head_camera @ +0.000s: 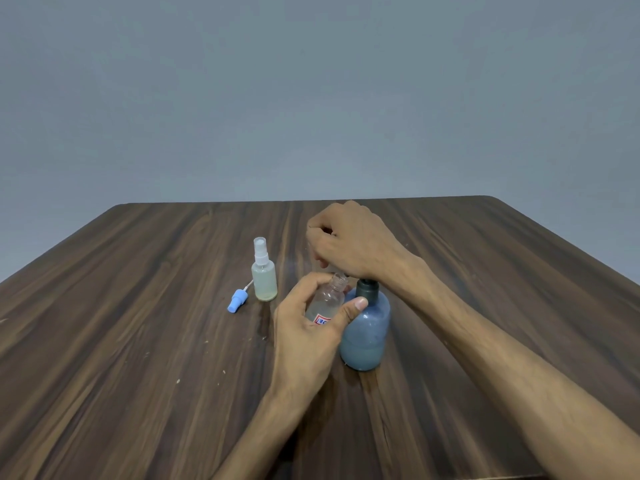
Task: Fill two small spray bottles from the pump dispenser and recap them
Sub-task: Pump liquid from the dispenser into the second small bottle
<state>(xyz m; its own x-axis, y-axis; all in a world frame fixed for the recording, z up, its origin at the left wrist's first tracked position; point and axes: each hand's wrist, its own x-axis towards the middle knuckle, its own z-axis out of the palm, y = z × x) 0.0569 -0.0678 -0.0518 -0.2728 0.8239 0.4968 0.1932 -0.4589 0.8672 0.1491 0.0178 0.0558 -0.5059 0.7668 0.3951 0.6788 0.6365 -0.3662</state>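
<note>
My left hand (306,327) grips a small clear spray bottle (327,301) with a red and blue label, uncapped and tilted, its open neck up against the pump. My right hand (349,242) sits curled on top of the blue pump dispenser (365,336), covering its pump head. The dispenser stands upright and is about a third full of pale liquid. A second small spray bottle (265,275), holding pale liquid and wearing its white sprayer cap, stands to the left. A blue sprayer cap (237,300) with its dip tube lies on the table beside it.
Everything rests on a dark wooden table (138,323) whose far edge meets a plain grey wall. A few small pale specks dot the wood near the front left.
</note>
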